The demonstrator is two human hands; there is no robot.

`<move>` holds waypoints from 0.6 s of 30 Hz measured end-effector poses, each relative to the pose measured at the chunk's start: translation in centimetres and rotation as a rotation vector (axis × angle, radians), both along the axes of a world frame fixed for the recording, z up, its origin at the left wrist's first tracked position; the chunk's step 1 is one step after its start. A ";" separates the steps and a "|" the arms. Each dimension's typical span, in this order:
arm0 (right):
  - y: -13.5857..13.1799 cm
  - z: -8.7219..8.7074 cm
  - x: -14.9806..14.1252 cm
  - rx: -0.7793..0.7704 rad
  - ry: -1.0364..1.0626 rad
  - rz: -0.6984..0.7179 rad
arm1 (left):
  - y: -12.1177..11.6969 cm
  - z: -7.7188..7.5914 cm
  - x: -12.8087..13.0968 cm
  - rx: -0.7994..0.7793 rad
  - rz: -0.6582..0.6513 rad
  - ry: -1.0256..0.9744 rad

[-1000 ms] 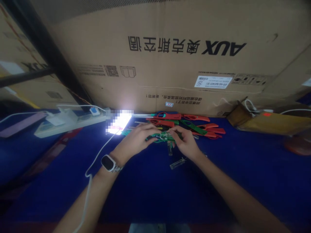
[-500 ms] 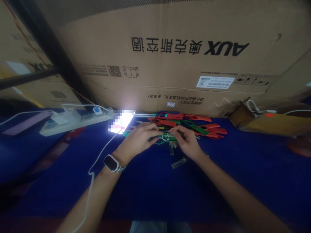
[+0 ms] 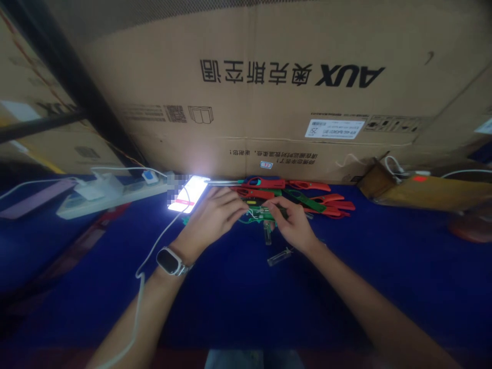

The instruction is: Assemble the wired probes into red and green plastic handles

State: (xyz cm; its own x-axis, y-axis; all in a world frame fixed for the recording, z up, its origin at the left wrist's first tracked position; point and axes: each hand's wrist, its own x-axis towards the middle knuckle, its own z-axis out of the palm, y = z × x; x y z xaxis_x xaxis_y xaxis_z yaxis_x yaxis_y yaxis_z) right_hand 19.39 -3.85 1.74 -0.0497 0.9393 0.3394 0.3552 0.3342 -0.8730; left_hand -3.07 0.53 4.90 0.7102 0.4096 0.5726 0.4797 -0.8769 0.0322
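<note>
An opened green long-nose lighter [image 3: 257, 216] with bare inner parts lies between my two hands. My right hand [image 3: 294, 225] is closed on its right end, thumb and fingers pressed on the parts inside. A thin white wire [image 3: 250, 211] loops out at its left end. There the fingertips of my left hand [image 3: 215, 215] are pinched together on the wire. Below the lighter is a small clear lighter tank [image 3: 267, 236], with another clear tank [image 3: 279, 257] lying on the blue cloth. Red lighters [image 3: 307, 185] and a green lighter casing [image 3: 307, 200] lie just behind my hands.
A lit phone [image 3: 189, 195] with a white cable [image 3: 157, 241] lies to the left, the cable running over my left forearm. Farther left is a power strip [image 3: 111, 197]. A large cardboard box [image 3: 249, 113] stands behind; a brown box [image 3: 403, 189] is at the right.
The view has shifted slightly, so everything sits a little farther left. My left thumb and finger have come together at the wire; my right hand keeps its hold on the green lighter.
</note>
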 end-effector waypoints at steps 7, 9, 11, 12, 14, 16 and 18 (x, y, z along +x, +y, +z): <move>-0.1 -0.3 0.0 0.029 -0.003 0.013 | 0.6 -0.8 0.0 -0.120 -0.066 -0.188; -0.2 -0.3 0.0 0.028 -0.003 0.018 | 0.9 -1.1 0.0 -0.256 -0.091 -0.253; -0.2 -0.2 0.0 0.019 -0.005 0.032 | 1.1 -1.3 -0.1 -0.436 -0.080 -0.305; -0.2 -0.2 0.1 0.013 -0.008 0.040 | 1.1 -1.4 -0.2 -0.530 -0.061 -0.334; -0.2 -0.2 0.0 0.005 -0.012 0.055 | 1.2 -1.4 -0.4 -0.708 -0.022 -0.404; -0.2 -0.2 0.0 0.000 0.000 0.072 | 1.3 -1.3 -0.7 -0.863 -0.012 -0.456; -0.3 -0.4 -0.2 -0.005 0.025 0.082 | 1.3 -1.2 -0.9 -0.986 -0.003 -0.461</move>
